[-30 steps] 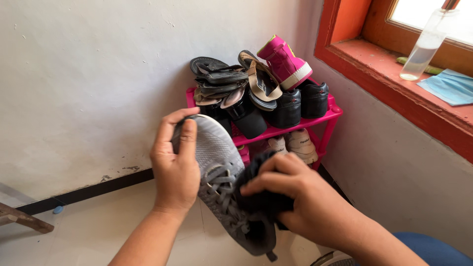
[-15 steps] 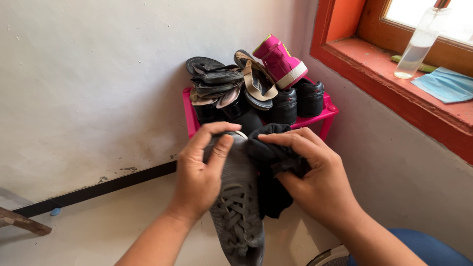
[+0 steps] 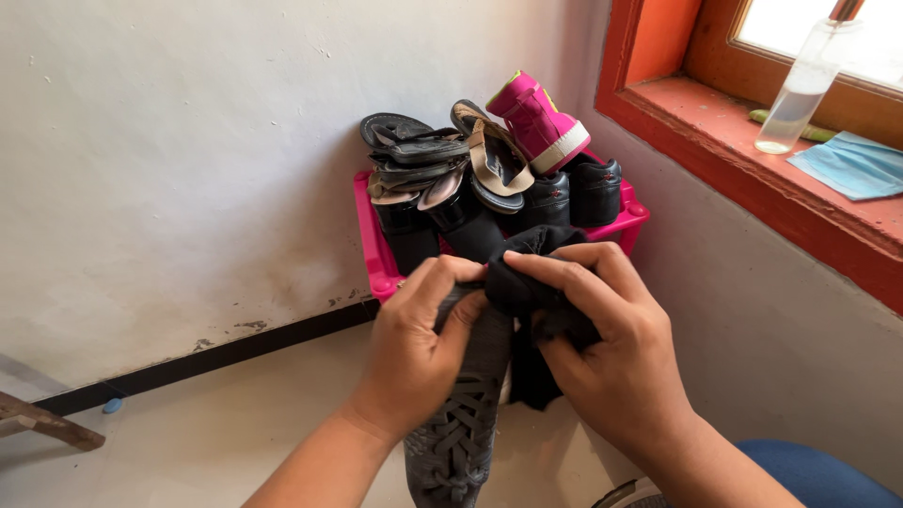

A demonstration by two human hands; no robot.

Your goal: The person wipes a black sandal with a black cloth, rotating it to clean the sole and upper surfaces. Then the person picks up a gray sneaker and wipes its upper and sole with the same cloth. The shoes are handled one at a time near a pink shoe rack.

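Your left hand (image 3: 414, 362) is wrapping closed around the toe of the grey shoe (image 3: 461, 414), held laces-up in front of the pink rack (image 3: 376, 249). Your right hand (image 3: 611, 353) is closing on a bunched black cloth (image 3: 527, 287), pressing it against the toe. The shoe is looking light, soft in the mesh, stiffer at the sole; gripping by the sole edges is probably steadier. The cloth is limp.

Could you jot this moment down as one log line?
left hand: holds grey shoe | right hand: presses black cloth on shoe | behind: pink rack
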